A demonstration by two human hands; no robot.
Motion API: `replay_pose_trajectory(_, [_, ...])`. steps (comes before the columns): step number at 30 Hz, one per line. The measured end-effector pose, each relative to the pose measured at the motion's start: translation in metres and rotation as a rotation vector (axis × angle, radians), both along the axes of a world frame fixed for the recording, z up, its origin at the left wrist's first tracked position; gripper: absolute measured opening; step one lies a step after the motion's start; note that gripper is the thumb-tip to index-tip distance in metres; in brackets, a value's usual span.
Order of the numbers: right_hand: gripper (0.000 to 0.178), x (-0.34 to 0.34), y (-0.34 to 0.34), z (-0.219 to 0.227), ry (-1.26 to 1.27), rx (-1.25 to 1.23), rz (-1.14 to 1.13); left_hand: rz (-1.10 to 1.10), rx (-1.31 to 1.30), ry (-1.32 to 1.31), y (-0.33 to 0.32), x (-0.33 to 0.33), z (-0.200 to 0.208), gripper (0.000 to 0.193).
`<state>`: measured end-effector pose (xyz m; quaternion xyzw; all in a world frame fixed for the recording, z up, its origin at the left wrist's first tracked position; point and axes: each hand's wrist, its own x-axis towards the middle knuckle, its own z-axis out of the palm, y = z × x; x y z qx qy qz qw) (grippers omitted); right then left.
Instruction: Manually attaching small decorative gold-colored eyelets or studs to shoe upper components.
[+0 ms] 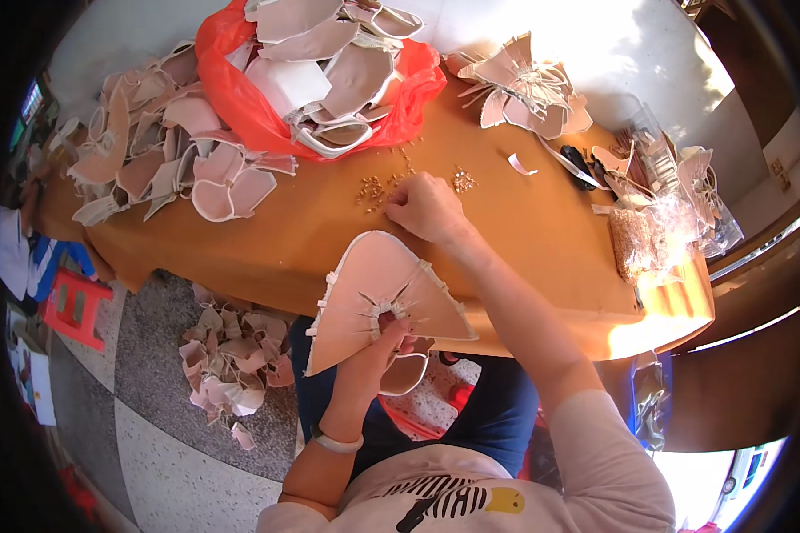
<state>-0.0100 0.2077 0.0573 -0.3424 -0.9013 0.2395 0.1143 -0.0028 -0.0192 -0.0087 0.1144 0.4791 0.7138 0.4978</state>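
My left hand is closed on a pale pink, roughly triangular moulded piece with whitish edges, held above my lap. Around a small opening in its middle the material is gathered into creases, and a fingertip shows there. A second curved pink part hangs below that hand; whether the two are joined I cannot tell. My right hand rests on the orange-brown table covering with its fingers curled together. Beside its fingertips lie small gold-coloured bits, and another little pile is just to its right. Anything between those fingers is hidden.
A red plastic bag full of pink pieces stands at the back, with a heap to its left. Another stack sits back right, near a clear bag of gold bits. More pieces lie on the floor by a red stool.
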Motion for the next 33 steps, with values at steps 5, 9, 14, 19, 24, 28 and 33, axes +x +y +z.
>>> replay_pose_trajectory(5, [0.012,0.007,0.006,0.002,0.011,-0.083,0.033,0.06,-0.008,-0.034,0.006,0.003,0.003,0.018])
replay_pose_trajectory(9, [0.011,0.007,0.015,0.002,0.075,-0.185,0.051,0.079,-0.024,-0.04,0.005,0.003,0.004,0.019])
replay_pose_trajectory(14, [0.014,0.002,0.008,-0.005,0.16,-0.013,0.129,0.07,-0.023,-0.035,0.002,0.0,0.002,0.021])
replay_pose_trajectory(19, [0.016,-0.001,0.004,-0.003,0.105,0.071,0.172,0.111,-0.037,0.063,0.003,0.0,0.005,0.021])
replay_pose_trajectory(24, [0.015,0.008,0.007,-0.004,0.154,-0.053,0.263,0.105,-0.044,0.151,0.007,0.0,0.009,0.02])
replay_pose_trajectory(28, [0.013,0.031,0.002,0.004,0.191,0.055,0.345,0.095,-0.046,0.12,0.009,-0.001,0.007,0.02])
replay_pose_trajectory(33, [0.008,0.087,-0.039,0.027,0.374,-0.028,0.461,0.12,-0.046,0.102,0.013,0.002,0.012,0.022])
